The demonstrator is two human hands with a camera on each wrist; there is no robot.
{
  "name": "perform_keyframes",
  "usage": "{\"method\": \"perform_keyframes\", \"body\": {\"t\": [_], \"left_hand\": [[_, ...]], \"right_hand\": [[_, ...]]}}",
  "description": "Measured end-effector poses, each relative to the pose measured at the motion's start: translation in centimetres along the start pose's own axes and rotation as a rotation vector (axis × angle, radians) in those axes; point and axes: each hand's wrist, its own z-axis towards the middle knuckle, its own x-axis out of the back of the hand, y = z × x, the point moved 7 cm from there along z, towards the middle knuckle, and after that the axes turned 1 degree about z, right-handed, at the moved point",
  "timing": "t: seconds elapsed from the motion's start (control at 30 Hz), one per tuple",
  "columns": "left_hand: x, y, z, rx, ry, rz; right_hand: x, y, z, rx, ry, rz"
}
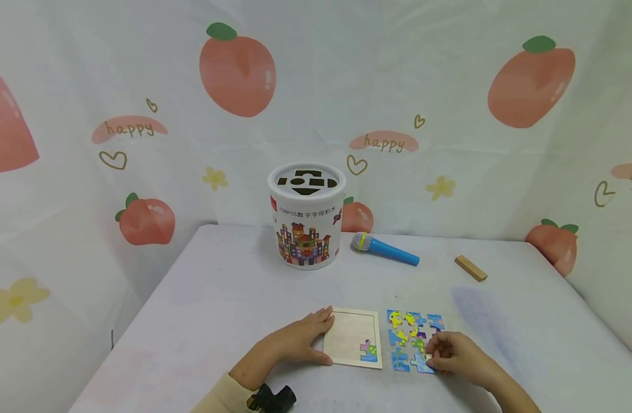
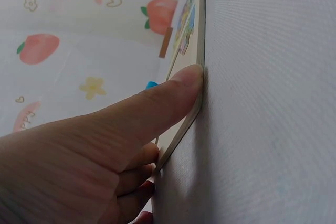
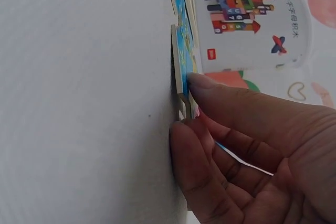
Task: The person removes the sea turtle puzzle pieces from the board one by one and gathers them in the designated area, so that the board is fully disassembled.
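Note:
A square wooden puzzle tray [image 1: 345,335] lies flat on the table, with joined puzzle pieces [image 1: 369,352] in its near right corner. My left hand [image 1: 299,339] grips the tray's left side. Its thumb [image 2: 186,77] is on the near rim in the left wrist view, the other fingers at the left edge. To the right of the tray, several loose blue, yellow and green jigsaw pieces [image 1: 400,361] are laid out in rows. At their near right corner my right hand [image 1: 457,355] pinches a jigsaw piece [image 3: 186,109], mostly hidden by the thumb and curled fingers.
Behind the tray stands a white block bucket [image 1: 307,229] with shaped holes in its lid. A blue toy microphone [image 1: 390,250] lies to its right, and a small wooden block [image 1: 470,268] farther right. A printed cloth [image 1: 305,74] hangs behind the table.

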Motion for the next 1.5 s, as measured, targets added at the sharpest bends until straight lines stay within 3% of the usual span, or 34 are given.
{"method": "perform_keyframes", "body": {"t": [0.2, 0.53, 1.5], "left_hand": [[0.1, -0.1, 0.0, 0.003, 0.002, -0.001], [0.1, 0.0, -0.1, -0.002, 0.003, 0.0], [0.2, 0.2, 0.0, -0.007, 0.003, 0.001]], "right_hand": [[0.2, -0.2, 0.0, 0.003, 0.014, -0.029], [0.0, -0.7, -0.4, 0.075, -0.01, -0.06], [-0.3, -2.8, 0.5, 0.102, 0.047, -0.175]]}}
